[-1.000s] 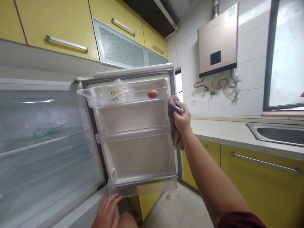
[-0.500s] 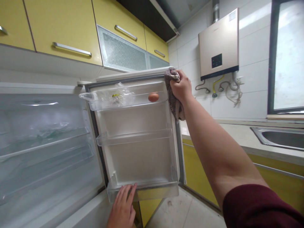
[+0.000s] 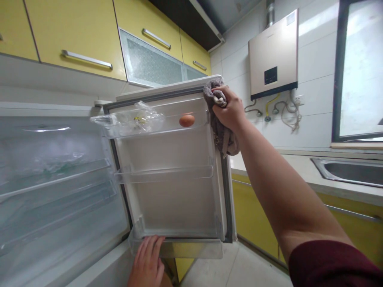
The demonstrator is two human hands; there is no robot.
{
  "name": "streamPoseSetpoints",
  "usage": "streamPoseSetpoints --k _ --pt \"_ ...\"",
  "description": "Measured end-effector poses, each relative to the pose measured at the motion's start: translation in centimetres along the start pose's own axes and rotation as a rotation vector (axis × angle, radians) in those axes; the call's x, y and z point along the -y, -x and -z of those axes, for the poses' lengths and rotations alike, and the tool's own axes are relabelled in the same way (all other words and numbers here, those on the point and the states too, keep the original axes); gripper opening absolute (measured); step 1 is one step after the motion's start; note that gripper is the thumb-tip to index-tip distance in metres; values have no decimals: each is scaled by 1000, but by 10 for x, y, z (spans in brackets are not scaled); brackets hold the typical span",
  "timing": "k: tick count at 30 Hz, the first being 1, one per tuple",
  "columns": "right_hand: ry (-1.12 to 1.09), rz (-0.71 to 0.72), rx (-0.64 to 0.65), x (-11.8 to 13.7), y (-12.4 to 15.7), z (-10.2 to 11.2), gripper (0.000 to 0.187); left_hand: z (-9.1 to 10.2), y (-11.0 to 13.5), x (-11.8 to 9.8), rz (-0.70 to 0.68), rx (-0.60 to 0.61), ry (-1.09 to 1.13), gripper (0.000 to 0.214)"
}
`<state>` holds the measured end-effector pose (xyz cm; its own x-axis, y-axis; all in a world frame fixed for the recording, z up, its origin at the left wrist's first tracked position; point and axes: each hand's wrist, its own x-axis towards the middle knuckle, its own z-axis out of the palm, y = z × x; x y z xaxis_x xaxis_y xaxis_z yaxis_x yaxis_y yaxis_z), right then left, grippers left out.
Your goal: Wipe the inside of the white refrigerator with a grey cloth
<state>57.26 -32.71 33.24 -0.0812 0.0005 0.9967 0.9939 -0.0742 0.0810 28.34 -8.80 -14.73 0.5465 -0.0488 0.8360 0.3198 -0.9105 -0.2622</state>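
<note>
My right hand (image 3: 229, 109) is closed around a grey cloth (image 3: 221, 133) and presses it against the top right corner of the open fridge door (image 3: 176, 199). My left hand (image 3: 146, 261) lies flat with fingers stretched out on the door's bottom shelf (image 3: 191, 247). The door's top shelf holds a brown egg (image 3: 187, 120) and a crumpled clear plastic bag (image 3: 140, 117). The middle door shelf (image 3: 163, 173) holds nothing.
The fridge interior (image 3: 54, 179) with glass shelves lies to the left. Yellow wall cabinets (image 3: 74, 36) hang above. To the right are a counter (image 3: 299, 167), a steel sink (image 3: 350, 171), yellow base cabinets and a wall-mounted water heater (image 3: 273, 54).
My right hand with the cloth climbed from the door's right edge at mid height to its top right corner. My left hand moved up onto the bottom door shelf.
</note>
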Motion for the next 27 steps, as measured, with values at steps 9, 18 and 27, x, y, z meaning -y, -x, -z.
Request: streamPoseSetpoints --k 9,18,27 --pt "-124 -156 49 16 108 17 56 -4 0 3 -17 -1 3 56" --pt "-113 -480 158 38 324 31 50 -12 2 4 -20 0 34 55" --pt "-51 -715 247 63 492 44 43 -4 -2 0 -17 32 29 50"
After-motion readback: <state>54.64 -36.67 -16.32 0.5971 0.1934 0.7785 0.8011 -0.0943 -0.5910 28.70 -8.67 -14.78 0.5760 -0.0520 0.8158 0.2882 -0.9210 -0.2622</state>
